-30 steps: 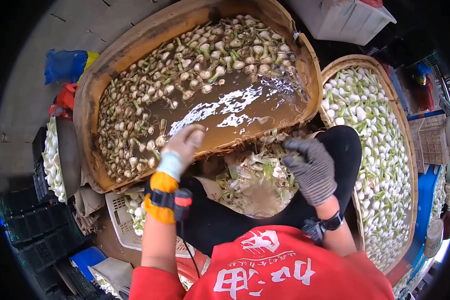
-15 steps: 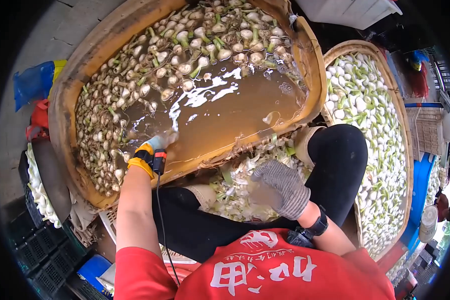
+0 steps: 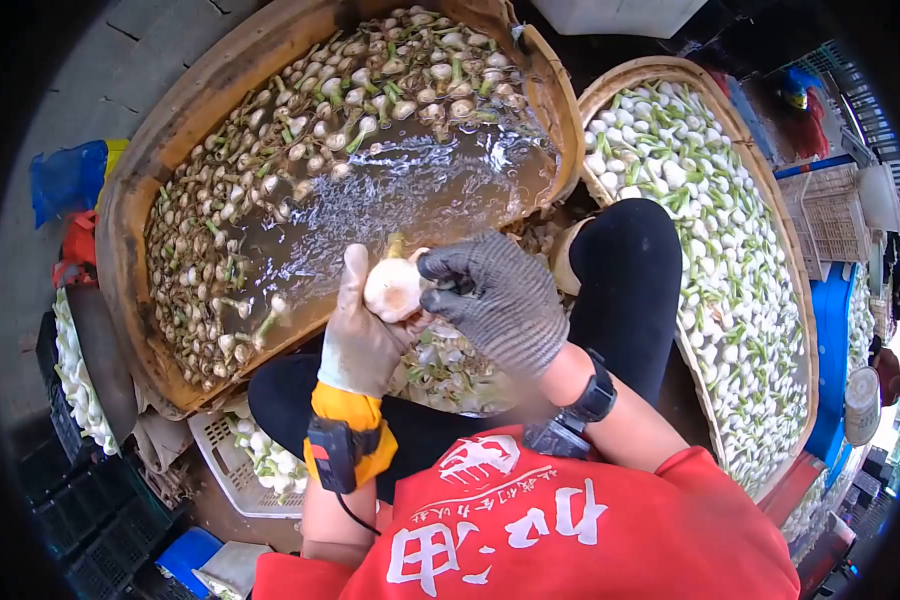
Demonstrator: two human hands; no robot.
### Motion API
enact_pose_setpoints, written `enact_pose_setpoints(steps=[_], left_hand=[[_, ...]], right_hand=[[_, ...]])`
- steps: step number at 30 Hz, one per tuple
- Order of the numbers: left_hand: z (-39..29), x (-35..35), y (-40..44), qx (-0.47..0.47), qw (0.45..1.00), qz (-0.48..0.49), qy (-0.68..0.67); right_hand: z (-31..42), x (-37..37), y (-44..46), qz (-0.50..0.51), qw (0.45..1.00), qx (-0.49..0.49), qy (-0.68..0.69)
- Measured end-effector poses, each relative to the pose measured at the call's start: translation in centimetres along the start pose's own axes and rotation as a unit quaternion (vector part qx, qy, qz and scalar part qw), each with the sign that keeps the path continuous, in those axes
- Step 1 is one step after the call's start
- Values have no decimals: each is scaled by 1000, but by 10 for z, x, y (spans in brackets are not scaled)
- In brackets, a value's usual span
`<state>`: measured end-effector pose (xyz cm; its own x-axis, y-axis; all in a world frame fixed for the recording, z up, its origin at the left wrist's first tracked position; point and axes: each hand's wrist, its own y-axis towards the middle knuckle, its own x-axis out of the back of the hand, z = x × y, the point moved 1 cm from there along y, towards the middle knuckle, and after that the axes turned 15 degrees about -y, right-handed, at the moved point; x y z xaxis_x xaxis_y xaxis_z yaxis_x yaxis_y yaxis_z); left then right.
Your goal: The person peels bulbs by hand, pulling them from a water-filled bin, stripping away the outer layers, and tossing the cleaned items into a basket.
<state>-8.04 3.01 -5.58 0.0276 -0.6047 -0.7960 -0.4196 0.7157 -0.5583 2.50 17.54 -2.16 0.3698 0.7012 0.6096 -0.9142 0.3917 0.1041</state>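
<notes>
In the head view, a pale garlic bulb (image 3: 390, 290) with a short stem is up in front of me, over the near rim of the tub. My left hand (image 3: 362, 340), in a white glove with a yellow cuff, is closed around it from the left and below. My right hand (image 3: 505, 305), in a grey knit glove with dark fingertips, pinches the bulb's right side. Whether those fingers also hold a small tool is hidden. Beyond my hands, a big tub (image 3: 127, 265) holds brown water (image 3: 430, 185) and many unpeeled garlic bulbs (image 3: 190, 270).
Peeled white bulbs with green stems fill a long basket (image 3: 592, 92) on the right. Loose peelings (image 3: 450, 375) lie between my knees. A white crate (image 3: 232, 478) with bulbs stands lower left, black crates (image 3: 95, 525) beside it. A blue container (image 3: 828, 370) is far right.
My left hand has come out of the water toward me and now holds a garlic bulb. My right hand has moved left and forward onto it. The whole view has shifted somewhat.
</notes>
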Motion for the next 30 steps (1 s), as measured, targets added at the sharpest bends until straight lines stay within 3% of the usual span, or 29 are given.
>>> enact_pose_setpoints(steps=[1, 3, 7, 9, 11, 12, 14, 17, 20, 22, 24, 25, 27, 29, 30], left_hand=[[12, -3, -4, -30, 999, -23, -24], [28, -9, -14, -59, 996, -42, -47], [43, -12, -29, -91, 995, 32, 14], [51, -19, -38, -149, 987, -51, 42], [56, -18, -45, -137, 988, -9, 63], [60, -21, -47, -155, 982, -49, 97], [62, -23, -51, -175, 972, -86, 131], [62, -24, -65, -140, 969, 0, 203], [62, -29, -82, -34, 988, 87, 119], [64, -29, -88, -46, 987, 110, 109], [64, -27, -92, -61, 981, 157, 97], [63, -26, -94, -66, 980, 158, 98], [63, -21, -98, -78, 985, 133, 71], [64, -10, -91, -78, 985, 133, 80], [66, -7, -87, -75, 984, 134, 92]], right_hand=[[1, 0, -1, -3, 1000, 2, -1], [7, 0, -4, -91, 989, 103, -53], [9, 1, -22, -39, 988, 119, -96], [12, 4, -28, -41, 988, 118, -95], [15, 4, -34, -25, 987, 80, -137], [19, 8, -37, -27, 987, 82, -138], [26, 17, -42, -32, 999, 20, -29], [12, 14, -43, -38, 998, 28, 32], [7, 39, -20, -180, 981, 59, -35], [-14, 61, 4, -280, 953, 7, -115], [-66, 69, 30, -313, 929, -59, -188], [-73, 75, 28, -288, 928, -100, -213], [-42, 76, 7, -134, 977, -167, -23], [-38, 48, -17, -37, 999, 10, -12], [-22, 42, -30, 28, 997, -6, 77]])
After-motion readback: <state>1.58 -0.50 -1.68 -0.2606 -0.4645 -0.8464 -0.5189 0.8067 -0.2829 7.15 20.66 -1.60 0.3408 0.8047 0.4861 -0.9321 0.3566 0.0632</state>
